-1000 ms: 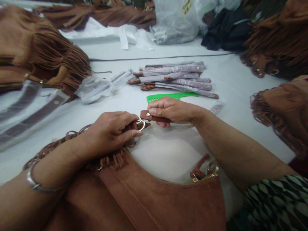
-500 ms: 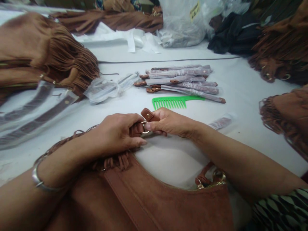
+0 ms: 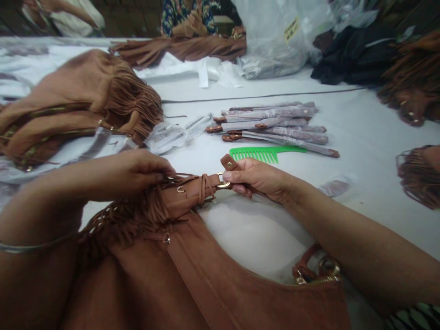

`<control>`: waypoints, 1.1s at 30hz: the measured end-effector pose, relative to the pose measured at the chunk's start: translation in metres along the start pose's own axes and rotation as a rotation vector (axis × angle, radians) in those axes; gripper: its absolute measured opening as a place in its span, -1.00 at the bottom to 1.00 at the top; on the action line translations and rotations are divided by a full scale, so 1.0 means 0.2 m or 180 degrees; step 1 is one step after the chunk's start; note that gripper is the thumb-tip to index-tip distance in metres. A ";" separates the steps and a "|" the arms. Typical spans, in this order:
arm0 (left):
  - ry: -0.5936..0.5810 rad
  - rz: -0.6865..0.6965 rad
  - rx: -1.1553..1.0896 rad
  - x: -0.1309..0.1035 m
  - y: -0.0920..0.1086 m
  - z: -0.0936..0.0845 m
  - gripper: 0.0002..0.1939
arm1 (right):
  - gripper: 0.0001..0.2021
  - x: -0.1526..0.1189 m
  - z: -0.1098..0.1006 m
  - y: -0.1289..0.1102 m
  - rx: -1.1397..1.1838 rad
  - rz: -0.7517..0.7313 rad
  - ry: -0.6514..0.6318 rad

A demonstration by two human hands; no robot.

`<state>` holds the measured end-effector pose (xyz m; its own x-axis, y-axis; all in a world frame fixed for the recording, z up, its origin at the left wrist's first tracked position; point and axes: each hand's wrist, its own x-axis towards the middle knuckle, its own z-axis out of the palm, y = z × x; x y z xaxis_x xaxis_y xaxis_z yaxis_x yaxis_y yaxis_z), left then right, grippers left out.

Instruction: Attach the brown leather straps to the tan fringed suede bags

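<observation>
A brown suede bag [image 3: 220, 275] with fringe and a zipped, curved opening lies in front of me. At its left upper corner, a leather tab carries a gold ring [image 3: 224, 181]. My right hand [image 3: 256, 176] is closed on a short leather strap end [image 3: 228, 161] that passes by this ring, thumb against the metal. Further left, my left hand [image 3: 144, 168] is closed with fingertips on the thin fringe strands [image 3: 178, 176]. A second gold ring [image 3: 328, 265] and the zipper end sit at the bag's right corner.
Behind my hands lies a green comb [image 3: 271, 153], with several plastic-wrapped straps [image 3: 275, 121] beyond it. A fringed bag [image 3: 82, 96] stands at left, more fringed pieces [image 3: 419, 174] at right. Across the table are a large plastic bag [image 3: 271, 41] and a person's hands [image 3: 195, 23].
My left hand has moved left, off the ring tab and onto the fringe, uncovering the tab and wound strands. My right hand still holds the strap end. The view has tilted up slightly.
</observation>
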<state>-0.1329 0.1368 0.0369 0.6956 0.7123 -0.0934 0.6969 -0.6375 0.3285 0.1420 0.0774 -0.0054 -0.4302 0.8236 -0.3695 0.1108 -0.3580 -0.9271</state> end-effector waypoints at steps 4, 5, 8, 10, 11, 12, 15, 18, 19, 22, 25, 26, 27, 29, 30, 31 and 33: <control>0.0856 -0.1241 0.0863 0.02 0.09 -0.04 -0.57 | -0.71 0.01 0.00 0.00 0.0049 -0.0002 0.0041; 0.1322 -0.1261 0.0892 0.02 0.13 -0.03 -0.55 | -0.72 0.01 -0.01 0.01 0.0072 0.0003 0.0043; 0.1534 -0.0296 0.0379 0.04 0.27 0.06 -0.56 | -0.71 0.00 -0.01 0.01 0.0151 0.0016 -0.0025; 0.0867 0.0269 0.0266 0.06 0.35 0.15 -0.62 | -0.69 0.00 -0.02 0.01 0.0189 0.0001 -0.0065; 0.0554 0.0388 0.0280 0.08 0.37 0.20 -0.66 | -0.68 0.00 -0.02 0.02 0.0180 -0.0006 -0.0064; 0.0341 0.0433 0.0272 0.09 0.39 0.23 -0.69 | -0.68 0.00 -0.02 0.02 0.0153 -0.0010 -0.0056; 0.0166 0.0429 -0.0066 0.12 0.39 0.29 -0.75 | -0.67 0.00 -0.02 0.02 0.0046 -0.0054 -0.0052; 0.0263 0.0420 -0.0266 0.12 0.36 0.29 -0.78 | -0.68 0.00 -0.02 0.02 0.0069 -0.0130 -0.0129; 0.0273 0.0410 -0.0310 0.12 0.36 0.29 -0.77 | -0.68 0.00 -0.02 0.02 0.0092 -0.0151 -0.0155; 0.0242 0.0386 -0.0487 0.11 0.35 0.30 -0.75 | -0.69 0.00 -0.01 0.01 0.0147 -0.0183 -0.0217; 0.0259 0.0425 -0.0478 0.11 0.34 0.30 -0.73 | -0.70 -0.01 -0.01 0.02 0.0148 -0.0198 -0.0257; 0.0263 0.0452 -0.0462 0.11 0.34 0.31 -0.73 | -0.70 0.00 -0.01 0.02 0.0124 -0.0201 -0.0274; 0.0267 0.0473 -0.0459 0.11 0.34 0.31 -0.73 | -0.70 0.00 -0.01 0.02 0.0085 -0.0200 -0.0288; 0.0283 0.0508 -0.0452 0.11 0.34 0.31 -0.72 | -0.70 -0.01 -0.02 0.03 -0.0024 -0.0198 -0.0327; 0.0297 0.0520 -0.0433 0.11 0.34 0.31 -0.71 | -0.69 -0.01 -0.02 0.02 -0.0085 -0.0203 -0.0356; 0.0320 0.0531 -0.0415 0.11 0.33 0.31 -0.70 | -0.69 -0.01 -0.03 0.02 -0.0155 -0.0211 -0.0389; 0.0372 0.0542 -0.0424 0.11 0.33 0.32 -0.68 | -0.65 -0.02 -0.04 0.01 -0.0319 -0.0231 -0.0490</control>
<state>-0.0601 0.0922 -0.0029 0.7709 0.6318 0.0807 0.5366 -0.7125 0.4520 0.1519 0.0770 -0.0062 -0.5715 0.7660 -0.2945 0.1597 -0.2482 -0.9555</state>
